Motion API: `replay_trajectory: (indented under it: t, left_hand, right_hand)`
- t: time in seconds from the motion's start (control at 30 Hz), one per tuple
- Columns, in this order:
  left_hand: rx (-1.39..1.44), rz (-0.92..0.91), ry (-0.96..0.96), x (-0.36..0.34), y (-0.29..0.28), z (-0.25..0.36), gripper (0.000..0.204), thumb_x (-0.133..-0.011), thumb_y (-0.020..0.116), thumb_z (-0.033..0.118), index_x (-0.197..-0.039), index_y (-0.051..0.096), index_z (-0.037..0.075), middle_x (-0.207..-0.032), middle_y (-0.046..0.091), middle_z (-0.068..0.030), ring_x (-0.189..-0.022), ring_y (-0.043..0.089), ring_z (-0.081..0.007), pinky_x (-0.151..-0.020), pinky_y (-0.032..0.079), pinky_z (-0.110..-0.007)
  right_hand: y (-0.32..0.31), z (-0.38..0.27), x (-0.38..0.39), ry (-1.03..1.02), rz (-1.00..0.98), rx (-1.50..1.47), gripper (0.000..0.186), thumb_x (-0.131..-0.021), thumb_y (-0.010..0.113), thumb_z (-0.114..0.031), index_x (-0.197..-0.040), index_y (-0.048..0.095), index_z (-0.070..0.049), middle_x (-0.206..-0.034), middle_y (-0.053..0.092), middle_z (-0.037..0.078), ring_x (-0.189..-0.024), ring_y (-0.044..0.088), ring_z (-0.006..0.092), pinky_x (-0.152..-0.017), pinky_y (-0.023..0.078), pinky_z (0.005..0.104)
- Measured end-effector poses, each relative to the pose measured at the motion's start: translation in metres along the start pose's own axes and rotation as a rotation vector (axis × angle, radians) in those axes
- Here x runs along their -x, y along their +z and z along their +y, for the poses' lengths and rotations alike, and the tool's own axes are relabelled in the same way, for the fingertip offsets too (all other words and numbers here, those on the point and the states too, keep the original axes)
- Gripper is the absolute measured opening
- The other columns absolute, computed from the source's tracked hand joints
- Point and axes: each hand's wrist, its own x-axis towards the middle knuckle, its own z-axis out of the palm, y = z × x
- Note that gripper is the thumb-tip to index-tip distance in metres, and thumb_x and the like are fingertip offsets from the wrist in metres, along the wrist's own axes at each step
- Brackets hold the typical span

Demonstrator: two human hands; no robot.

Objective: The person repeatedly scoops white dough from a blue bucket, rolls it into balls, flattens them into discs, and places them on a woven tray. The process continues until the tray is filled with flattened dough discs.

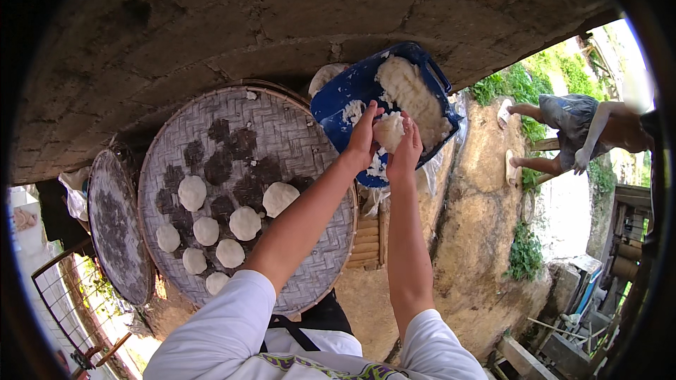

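Hands (386,142), likely around dough (389,131)

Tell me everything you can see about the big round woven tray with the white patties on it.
The woven tray is a large, flat, round basket of plaited grey-brown strips with a bound rim, apparently bamboo. Dark damp-looking patches mark its middle. Eight round white dough patties lie on its lower left part, apart from one another. The person's left forearm passes above it. A smaller, darker round tray stands beside its left edge.

Single head-worn fisheye view, looking steeply down, close over the woven tray (296,134) at 9 o'clock and the blue tub (338,102) at 12 o'clock; edges bend at rim.
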Motion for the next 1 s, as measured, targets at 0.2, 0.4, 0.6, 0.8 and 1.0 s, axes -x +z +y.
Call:
replay_trajectory:
  t: [0.2,0.4,0.6,0.8,1.0]
  left_hand:
    - [0.504,-0.298,-0.163,0.007,-0.011,-0.003,0.035,-0.104,0.056,0.035,-0.128,0.059,0.009,-0.129,0.067,-0.0111,-0.119,0.065,-0.0278,-0.104,0.051,-0.044]
    - [-1.27,0.275,0.988,0.028,0.002,-0.028,0.034,-0.108,0.051,0.035,-0.111,0.071,0.007,-0.128,0.069,-0.0119,-0.124,0.062,-0.0253,-0.1,0.049,-0.034]
    - [-0.146,-0.039,0.436,0.067,0.003,-0.006,0.044,-0.106,0.054,0.045,-0.131,0.06,0.009,-0.118,0.068,-0.0033,-0.114,0.066,-0.0198,-0.098,0.052,-0.033]
    - [0.555,-0.406,-0.113,0.168,-0.046,0.051,0.037,-0.102,0.059,0.046,-0.124,0.064,0.016,-0.123,0.069,-0.0045,-0.116,0.066,-0.0246,-0.1,0.053,-0.046]
    - [0.665,-0.453,-0.188,0.255,-0.099,0.076,0.038,-0.1,0.06,0.048,-0.118,0.067,0.015,-0.113,0.071,-0.0065,-0.098,0.07,-0.0225,-0.085,0.059,-0.044]
  right_hand:
    - [-0.004,-0.012,0.009,-0.476,0.023,0.502,0.037,-0.107,0.054,-0.023,-0.134,0.062,0.001,-0.127,0.064,0.01,-0.113,0.062,0.0178,-0.1,0.047,0.0312]
    - [-0.003,0.005,0.021,0.333,-0.096,-0.589,0.053,-0.104,0.049,-0.046,-0.138,0.056,-0.006,-0.13,0.063,0.014,-0.119,0.062,0.0291,-0.105,0.05,0.0449]
    - [0.03,-0.025,0.069,0.03,-0.008,-0.3,0.045,-0.106,0.047,-0.031,-0.141,0.054,-0.002,-0.135,0.062,0.015,-0.123,0.061,0.0292,-0.106,0.05,0.0445]
    - [0.068,-0.098,0.172,-0.275,-0.459,0.406,0.04,-0.11,0.047,-0.026,-0.128,0.066,0.004,-0.144,0.058,0.017,-0.13,0.058,0.0258,-0.103,0.051,0.0385]
    - [0.113,-0.115,0.254,0.241,-0.751,-0.237,0.05,-0.11,0.038,-0.041,-0.131,0.059,-0.001,-0.146,0.054,0.019,-0.129,0.058,0.0337,-0.088,0.062,0.0471]
